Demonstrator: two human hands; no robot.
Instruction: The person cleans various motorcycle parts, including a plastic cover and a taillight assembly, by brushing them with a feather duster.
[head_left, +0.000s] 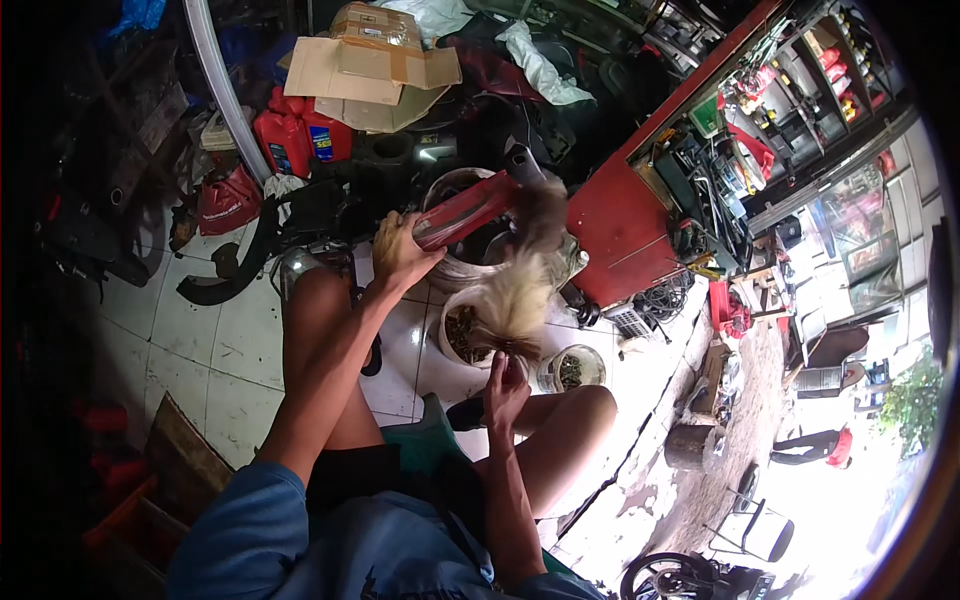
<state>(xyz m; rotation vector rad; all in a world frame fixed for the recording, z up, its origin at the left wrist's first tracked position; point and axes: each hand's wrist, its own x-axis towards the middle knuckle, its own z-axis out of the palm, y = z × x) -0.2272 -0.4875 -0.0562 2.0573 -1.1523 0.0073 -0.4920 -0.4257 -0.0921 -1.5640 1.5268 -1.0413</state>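
Note:
My left hand (400, 252) is closed around the near end of a long red plastic part (465, 212), which looks like a vehicle body panel and slants up to the right. My right hand (506, 392) grips the lower end of a feather duster (517, 295). Its pale, fluffy head points up toward the panel, and the darker tip is blurred by motion near the panel's far end. Whether the tip touches the panel, I cannot tell. Behind the panel stands a large whitish bucket (445, 272), its contents partly hidden.
Two tubs of small parts, one partly behind the duster (447, 345) and a smaller one (572, 372), stand on the tiled floor. A red cabinet (622, 232) is at the right. Cardboard boxes (365, 70) and red containers (285, 135) lie beyond. A black curved part (225, 290) rests leftward.

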